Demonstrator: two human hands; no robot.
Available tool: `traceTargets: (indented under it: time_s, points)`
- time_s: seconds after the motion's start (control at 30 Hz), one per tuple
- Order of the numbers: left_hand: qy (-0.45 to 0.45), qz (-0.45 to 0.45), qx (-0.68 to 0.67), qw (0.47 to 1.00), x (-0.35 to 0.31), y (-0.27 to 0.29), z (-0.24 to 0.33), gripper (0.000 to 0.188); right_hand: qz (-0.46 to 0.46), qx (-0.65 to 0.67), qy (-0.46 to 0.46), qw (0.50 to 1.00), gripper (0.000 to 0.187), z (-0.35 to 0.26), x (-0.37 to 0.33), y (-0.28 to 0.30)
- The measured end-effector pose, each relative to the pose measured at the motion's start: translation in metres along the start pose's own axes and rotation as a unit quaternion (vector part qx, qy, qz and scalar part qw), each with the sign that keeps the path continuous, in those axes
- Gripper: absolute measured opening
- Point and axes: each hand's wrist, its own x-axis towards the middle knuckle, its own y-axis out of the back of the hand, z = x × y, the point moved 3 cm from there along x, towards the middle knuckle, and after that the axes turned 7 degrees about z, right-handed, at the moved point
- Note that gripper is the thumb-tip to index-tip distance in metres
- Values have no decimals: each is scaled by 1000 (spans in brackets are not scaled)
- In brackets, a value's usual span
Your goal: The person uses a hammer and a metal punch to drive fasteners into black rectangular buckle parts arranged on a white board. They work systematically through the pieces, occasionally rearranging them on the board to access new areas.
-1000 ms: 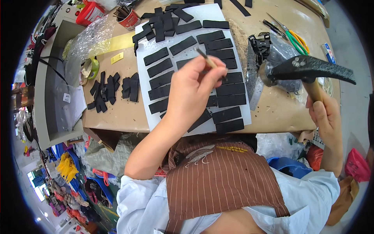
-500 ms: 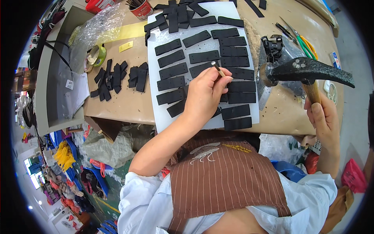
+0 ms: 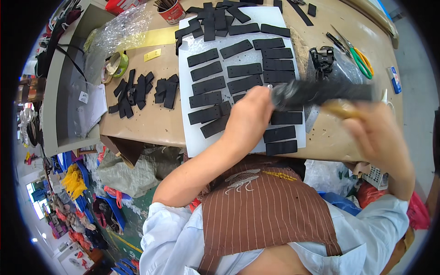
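My left hand [image 3: 250, 114] is closed over the white board [image 3: 196, 137], pinching a slim metal punch [image 3: 269, 86]; only its bright top shows above my fingers. Rows of short black strap pieces [image 3: 205, 85], many with small holes near their ends, lie around it on the board. In my right hand [image 3: 382, 135], the wooden handle of a black hammer [image 3: 321, 94] is gripped. Motion blurs the hammer, and its head is right beside the punch top, hiding some strips; whether they touch I cannot tell.
Loose black straps [image 3: 130, 94] lie left of the board, with a green tape roll [image 3: 120, 65] behind them. At the back stands a red tin [image 3: 172, 13] of thin tools. Scissors [image 3: 362, 59] and a black metal part [image 3: 322, 59] lie to the right.
My right hand has swung the hammer leftward, bringing its head from the right side to beside the punch. My left hand has moved slightly right and lower, still holding the punch.
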Motion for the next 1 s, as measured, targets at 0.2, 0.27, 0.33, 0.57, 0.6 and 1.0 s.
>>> traceTargets:
  time_s: [0.2,0.27,0.33,0.57,0.6,1.0]
  points:
    - [70,21,-122,990,4,-6,-9,16,75,202,-132,968,42,16,-21,-14]
    - [142,-64,-127,980,8,0,-6,9,94,249,-184,946,41,16,-23,-4]
    - [150,-73,-129,978,6,1,-8,10,101,216,-190,952,42,26,-30,-5]
    - [58,-56,-76,994,6,1,-4,10,309,274,-189,891,45,28,-34,67]
    - [26,-52,-61,996,7,2,0,11,267,267,-145,915,48,21,-26,67]
    - [181,-21,-235,955,25,-9,9,11,197,293,-169,920,40,23,-53,26]
